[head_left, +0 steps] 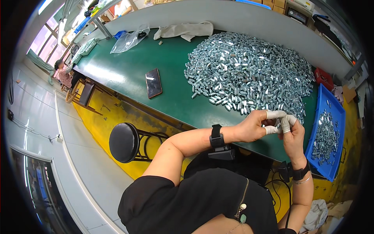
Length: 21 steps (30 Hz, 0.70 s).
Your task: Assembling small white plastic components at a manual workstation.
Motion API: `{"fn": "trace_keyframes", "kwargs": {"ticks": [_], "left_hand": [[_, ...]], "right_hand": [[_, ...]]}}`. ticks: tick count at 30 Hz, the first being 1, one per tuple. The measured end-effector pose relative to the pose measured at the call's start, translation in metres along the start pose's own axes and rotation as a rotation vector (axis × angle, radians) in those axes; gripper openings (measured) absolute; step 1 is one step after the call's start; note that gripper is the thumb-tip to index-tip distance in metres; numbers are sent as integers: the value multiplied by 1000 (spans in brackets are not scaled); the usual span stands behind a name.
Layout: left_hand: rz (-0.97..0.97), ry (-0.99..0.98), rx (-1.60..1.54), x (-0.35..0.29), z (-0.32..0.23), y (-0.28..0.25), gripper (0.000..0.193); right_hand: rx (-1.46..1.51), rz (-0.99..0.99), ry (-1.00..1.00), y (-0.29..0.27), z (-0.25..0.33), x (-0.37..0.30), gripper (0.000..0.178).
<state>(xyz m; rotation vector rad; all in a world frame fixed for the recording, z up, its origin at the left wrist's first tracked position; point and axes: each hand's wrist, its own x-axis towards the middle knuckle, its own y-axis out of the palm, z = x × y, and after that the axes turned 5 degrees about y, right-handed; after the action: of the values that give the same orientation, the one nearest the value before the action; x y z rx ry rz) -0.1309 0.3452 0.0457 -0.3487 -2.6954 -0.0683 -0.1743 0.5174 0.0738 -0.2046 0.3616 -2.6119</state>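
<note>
A large heap of small silvery metal pieces, short and elongated, covers the right part of the green table. At the heap's near edge my two hands meet. My left hand and my right hand wear white finger covers on thumb and fingertips. Between these fingertips a small silvery metal piece shows in part, pinched by both hands; its exact shape is hidden. To the right of my right hand, a blue tray slopes at the table's end, with loose metal pieces of the same look in it.
On the green table lie a dark phone, a clear plastic bag and a pale cloth. A red bin stands past the heap. Left of me is a black round stool. Another person sits far left.
</note>
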Motion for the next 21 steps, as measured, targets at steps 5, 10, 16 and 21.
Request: {"fn": "trace_keyframes", "kwargs": {"ticks": [5,10,16,21], "left_hand": [[24,47,120,1,1,-1,48],[60,75,86,6,2,1,47],[60,-256,-136,10,9,0,43],[-194,-356,-216,12,26,-36,38]], "right_hand": [[43,46,88,3,4,-5,18],[60,132,246,-11,5,-6,20],[-13,-87,35,-13,-9,-11,13],[-419,-495,-45,-74,-22,-16,14]]}}
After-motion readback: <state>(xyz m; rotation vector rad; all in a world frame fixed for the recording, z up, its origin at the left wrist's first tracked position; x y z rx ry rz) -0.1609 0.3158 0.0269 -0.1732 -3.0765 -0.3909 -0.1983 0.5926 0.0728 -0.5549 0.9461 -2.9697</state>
